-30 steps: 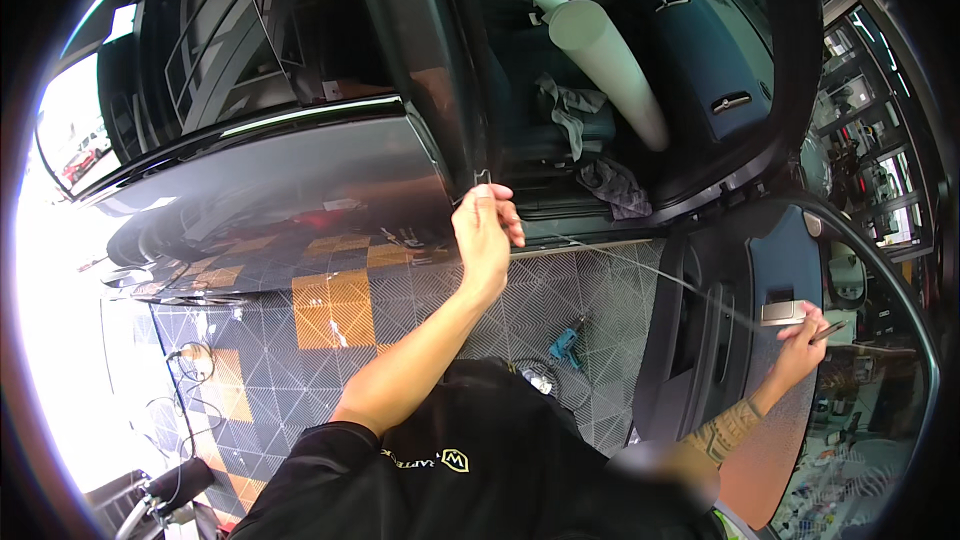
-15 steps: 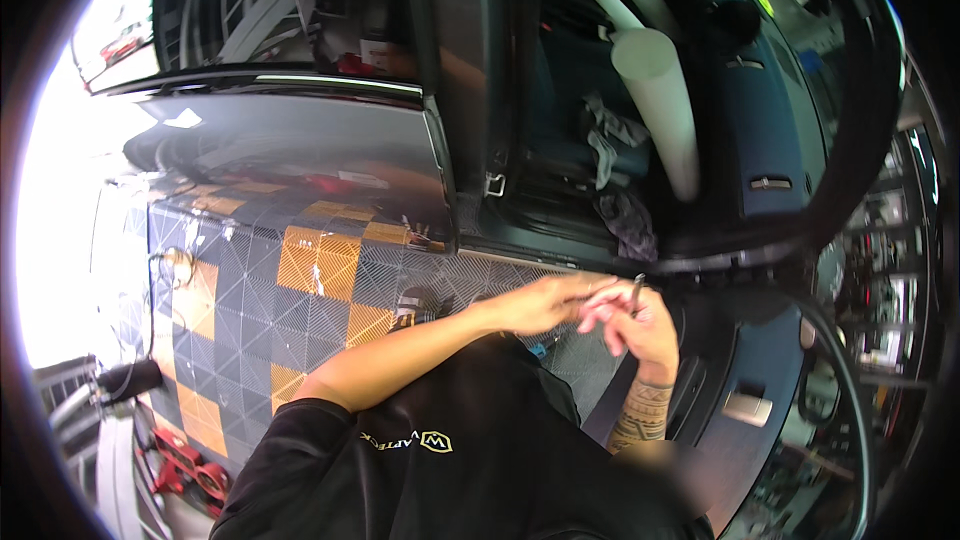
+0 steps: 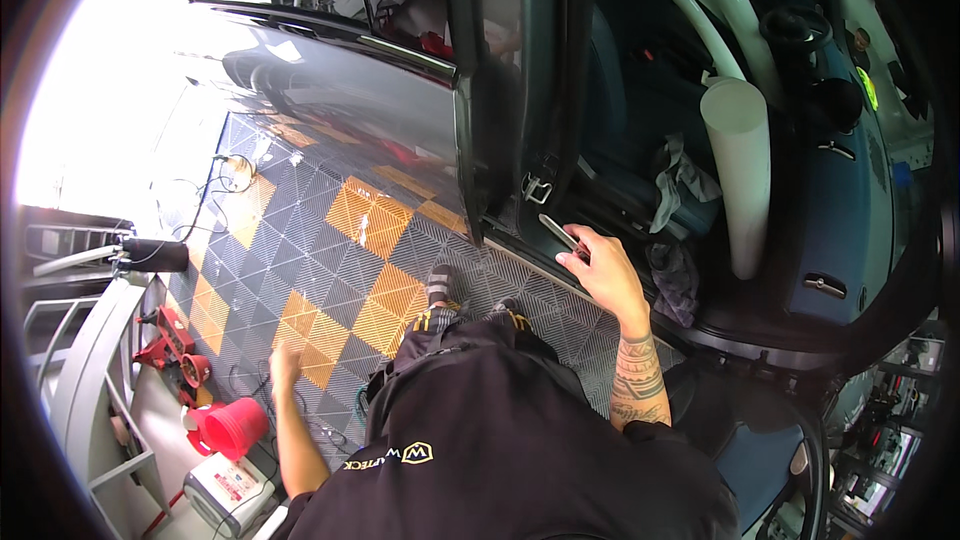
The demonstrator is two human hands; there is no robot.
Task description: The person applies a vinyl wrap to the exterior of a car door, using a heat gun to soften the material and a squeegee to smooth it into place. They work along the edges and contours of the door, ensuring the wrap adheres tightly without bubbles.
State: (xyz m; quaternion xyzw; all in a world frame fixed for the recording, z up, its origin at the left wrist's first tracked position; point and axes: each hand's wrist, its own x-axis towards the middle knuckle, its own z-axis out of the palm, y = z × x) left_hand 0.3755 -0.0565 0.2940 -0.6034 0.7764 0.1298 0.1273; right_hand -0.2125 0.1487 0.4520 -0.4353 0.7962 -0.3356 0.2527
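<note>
My right hand is closed around a slim silver tool, perhaps a cutter knife, with its narrow end sticking out toward the car's door sill. It is beside the open doorway of a dark car. My left hand hangs low on the left above the tiled floor, and motion blurs its fingers. Inside the car, a thick white roll leans across the front seat area. A grey cloth lies beside the roll, and a darker cloth rests nearer the sill.
An open car door stands at upper left. Grey and orange tiles cover the floor. At lower left are a red bucket, a white box-shaped unit, a red tool, cables and a grey metal frame. Shelves stand at far right.
My hands, together in front of me before, are now apart: the left has swung down and left, the right has moved up slightly with the silver tool. The view has shifted and turned.
</note>
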